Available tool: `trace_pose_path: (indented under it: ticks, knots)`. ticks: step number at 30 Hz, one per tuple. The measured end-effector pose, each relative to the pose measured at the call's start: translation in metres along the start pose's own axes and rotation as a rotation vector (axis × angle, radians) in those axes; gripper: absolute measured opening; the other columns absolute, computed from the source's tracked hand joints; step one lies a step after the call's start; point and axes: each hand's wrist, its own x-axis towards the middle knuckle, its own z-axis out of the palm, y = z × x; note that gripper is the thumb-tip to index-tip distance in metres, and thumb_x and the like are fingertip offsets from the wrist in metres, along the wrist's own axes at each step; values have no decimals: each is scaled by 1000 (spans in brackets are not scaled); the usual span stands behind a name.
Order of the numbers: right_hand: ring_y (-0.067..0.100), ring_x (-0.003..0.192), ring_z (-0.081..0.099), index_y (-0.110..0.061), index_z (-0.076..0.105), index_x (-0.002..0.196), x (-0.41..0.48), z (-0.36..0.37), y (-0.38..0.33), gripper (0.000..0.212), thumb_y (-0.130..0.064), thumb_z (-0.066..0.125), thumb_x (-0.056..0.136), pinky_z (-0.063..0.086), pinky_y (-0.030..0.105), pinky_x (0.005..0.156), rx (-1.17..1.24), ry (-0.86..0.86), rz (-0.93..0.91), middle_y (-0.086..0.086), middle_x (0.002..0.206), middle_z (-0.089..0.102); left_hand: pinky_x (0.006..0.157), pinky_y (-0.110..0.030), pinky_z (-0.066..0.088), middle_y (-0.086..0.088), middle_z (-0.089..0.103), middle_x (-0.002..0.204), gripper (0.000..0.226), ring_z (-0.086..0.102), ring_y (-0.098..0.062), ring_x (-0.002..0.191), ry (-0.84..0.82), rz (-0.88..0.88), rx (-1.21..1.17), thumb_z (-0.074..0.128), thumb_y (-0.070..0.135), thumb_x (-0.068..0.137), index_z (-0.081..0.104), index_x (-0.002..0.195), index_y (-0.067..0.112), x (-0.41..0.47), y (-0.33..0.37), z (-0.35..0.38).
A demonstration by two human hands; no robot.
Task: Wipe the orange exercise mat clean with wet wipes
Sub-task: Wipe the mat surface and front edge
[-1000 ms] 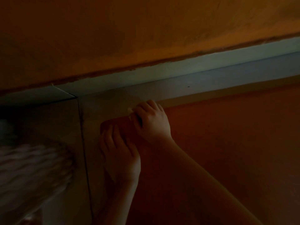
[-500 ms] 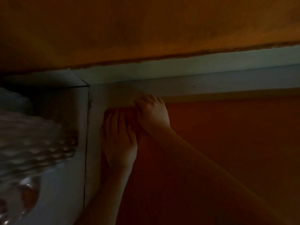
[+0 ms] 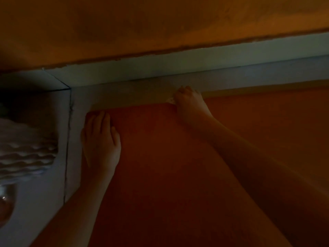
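Observation:
The orange exercise mat (image 3: 160,157) lies flat on a pale tiled floor and fills the lower middle and right of the dim head view. My left hand (image 3: 100,139) rests flat on the mat's far left corner with its fingers straight. My right hand (image 3: 189,102) sits at the mat's far edge with fingers curled round a small white wet wipe (image 3: 170,100), of which only a bit shows at the fingertips.
An orange wall (image 3: 160,27) with a pale skirting strip (image 3: 178,65) runs just beyond the mat's far edge. A white ribbed object (image 3: 26,154) and a round glassy thing (image 3: 5,202) lie on the floor tiles at the left.
My right hand has slid rightward along the mat's far edge with the wipe, away from my left hand. The left hand stays on the corner.

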Motion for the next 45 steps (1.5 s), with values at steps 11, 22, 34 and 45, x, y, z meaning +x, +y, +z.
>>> trace_pose_path:
  ticks: [11,22,34,45]
  knots:
    - [28,88,58,-7,68,88,-18,10,26,42,-33,35,94,42,39,77,195,220,42,8,92,64,111,-50,31,-12,54,135,47,46,-31,128,-54,-36,-195,32,29,96,56,130,7,11,109,5]
    - [35,101,54,0,66,101,-26,-3,78,16,-4,55,89,38,41,86,138,145,5,16,104,61,114,-53,23,-13,55,135,50,44,-33,131,-19,-20,-53,28,31,98,55,132,7,7,132,21]
    - [25,84,57,-6,64,85,-63,-18,148,36,-28,37,93,39,34,75,159,342,144,7,89,63,108,-58,31,-19,54,131,38,47,-40,124,-47,12,-48,42,13,95,55,129,1,6,150,13]
    - [25,83,62,-7,68,84,-63,-17,154,36,-27,39,92,48,38,76,251,394,94,6,88,67,98,-47,32,-9,66,106,34,55,-32,105,-27,-37,-57,39,24,93,66,108,10,8,277,41]
